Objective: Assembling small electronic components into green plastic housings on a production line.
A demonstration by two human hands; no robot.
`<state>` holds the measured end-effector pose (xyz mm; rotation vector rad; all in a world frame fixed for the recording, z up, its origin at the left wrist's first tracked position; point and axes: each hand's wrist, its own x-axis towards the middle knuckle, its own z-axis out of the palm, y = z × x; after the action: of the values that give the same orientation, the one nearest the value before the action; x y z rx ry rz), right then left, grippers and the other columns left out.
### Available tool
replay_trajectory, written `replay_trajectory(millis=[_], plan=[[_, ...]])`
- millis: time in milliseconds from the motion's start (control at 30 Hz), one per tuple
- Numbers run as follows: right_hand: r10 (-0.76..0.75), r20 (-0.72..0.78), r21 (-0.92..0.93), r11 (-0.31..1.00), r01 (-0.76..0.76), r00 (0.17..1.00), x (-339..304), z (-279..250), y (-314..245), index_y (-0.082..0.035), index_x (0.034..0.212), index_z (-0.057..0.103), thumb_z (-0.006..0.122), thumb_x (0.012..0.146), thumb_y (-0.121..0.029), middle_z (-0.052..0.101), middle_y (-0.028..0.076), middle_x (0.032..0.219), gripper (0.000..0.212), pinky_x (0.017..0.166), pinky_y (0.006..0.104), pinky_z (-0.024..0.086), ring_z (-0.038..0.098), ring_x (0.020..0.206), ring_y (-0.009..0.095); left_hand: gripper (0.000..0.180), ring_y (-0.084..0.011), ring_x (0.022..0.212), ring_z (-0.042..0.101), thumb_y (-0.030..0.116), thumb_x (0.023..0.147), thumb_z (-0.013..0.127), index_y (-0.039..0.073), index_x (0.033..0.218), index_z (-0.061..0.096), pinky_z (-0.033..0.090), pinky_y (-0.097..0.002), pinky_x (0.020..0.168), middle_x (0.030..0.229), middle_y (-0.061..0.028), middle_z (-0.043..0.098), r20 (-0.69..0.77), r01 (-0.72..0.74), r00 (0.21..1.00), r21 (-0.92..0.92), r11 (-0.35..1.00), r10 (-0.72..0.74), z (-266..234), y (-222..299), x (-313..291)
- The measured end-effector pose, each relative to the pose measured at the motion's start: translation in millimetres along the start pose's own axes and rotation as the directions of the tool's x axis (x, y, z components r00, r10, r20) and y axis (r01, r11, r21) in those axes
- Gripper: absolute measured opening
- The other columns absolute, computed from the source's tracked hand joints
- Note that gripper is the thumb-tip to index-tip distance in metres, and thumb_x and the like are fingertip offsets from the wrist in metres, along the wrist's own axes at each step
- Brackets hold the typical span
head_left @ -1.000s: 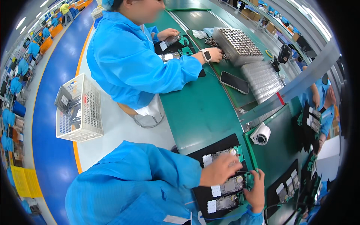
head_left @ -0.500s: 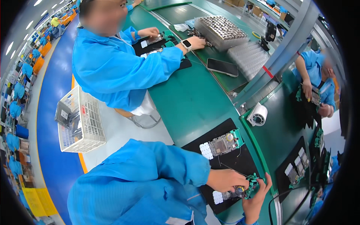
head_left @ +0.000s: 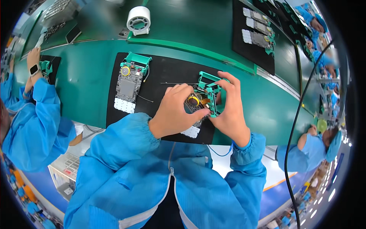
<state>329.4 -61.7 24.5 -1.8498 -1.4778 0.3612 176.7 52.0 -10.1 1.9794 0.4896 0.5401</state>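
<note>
Both my hands work at a circuit board on a black mat. It has a white dotted end, a round yellow-rimmed part and a green plastic frame at its far end. My left hand is closed around the board's left side, thumb and fingertips near the round part. From the right, my right hand grips the green frame between thumb and fingers. A thin wire juts left past my left fingers. To the left lies a similar board with a green frame attached.
Beyond the mat runs a raised green rail, with a white cylindrical device behind it. More boards lie on another mat at the far right. A black cable hangs at right. A co-worker's arm is at left.
My view has swung, bringing the mat and both hands to the middle. My hands stay at the same board, and my right fingers now close on its green frame.
</note>
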Motion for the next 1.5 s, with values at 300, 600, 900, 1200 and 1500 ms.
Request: replay_trajectory(millis=[300,600,900,1200,1500], plan=[[-0.019,0.018,0.000,1.000,0.019,1.000,-3.4,3.2,17.7,-0.003,0.124,0.044,0.072,0.060,0.015,0.039,0.023,0.132,0.072,0.067,0.0440,0.055,0.061,0.087,0.045,0.037,-0.0306,0.082,0.056,0.020,0.068,0.083,0.004,0.089,0.057,0.044,-0.0381,0.072,0.086,-0.0107,0.057,-0.029,-0.054,0.998,0.132,0.990,0.059,16.2,-6.4,9.8],[0.021,0.229,-0.049,0.999,-0.009,0.973,4.6,-1.4,19.0,-0.002,0.124,0.045,0.072,0.058,0.012,0.039,0.022,0.131,0.074,0.070,0.0470,0.055,0.061,0.089,0.048,0.053,-0.0319,0.085,0.050,0.030,0.074,0.082,0.000,0.104,0.051,0.036,-0.0422,0.075,0.092,-0.0127,0.051,0.002,-0.171,0.985,0.134,0.976,0.172,21.4,-13.7,5.6],[-0.089,0.310,-0.157,0.977,0.143,0.947,9.5,2.5,-12.7,-0.003,0.126,0.045,0.072,0.060,0.006,0.040,0.024,0.131,0.071,0.067,0.0499,0.054,0.060,0.088,0.050,0.056,-0.0340,0.082,0.051,0.042,0.067,0.078,0.000,0.095,0.054,0.044,-0.0425,0.071,0.089,-0.0158,0.049,-0.151,-0.279,0.936,0.237,0.931,0.319,5.4,-16.7,-12.7],[-0.332,0.423,0.094,0.942,0.324,0.843,50.2,6.2,-54.4,-0.004,0.119,0.053,0.078,0.064,0.003,0.048,0.023,0.139,0.061,0.094,0.0417,0.049,0.052,0.125,0.042,0.030,-0.0330,0.088,0.054,0.021,0.072,0.077,0.004,0.087,0.058,0.043,-0.0440,0.075,0.096,-0.0140,0.056,-0.468,-0.187,0.826,0.302,0.935,0.316,-57.1,21.1,-65.6],[-0.202,0.461,-0.019,0.971,0.238,0.864,97.5,21.4,-17.6,-0.012,0.141,0.048,0.077,0.068,0.004,0.039,0.014,0.151,0.081,0.105,0.0443,0.042,0.045,0.132,0.038,0.043,-0.0362,0.134,0.041,0.020,0.078,0.071,0.000,0.114,0.061,0.033,-0.0514,0.107,0.138,-0.0168,0.050,0.001,-0.146,0.984,0.562,0.814,0.176,-20.8,-26.3,-71.5]])
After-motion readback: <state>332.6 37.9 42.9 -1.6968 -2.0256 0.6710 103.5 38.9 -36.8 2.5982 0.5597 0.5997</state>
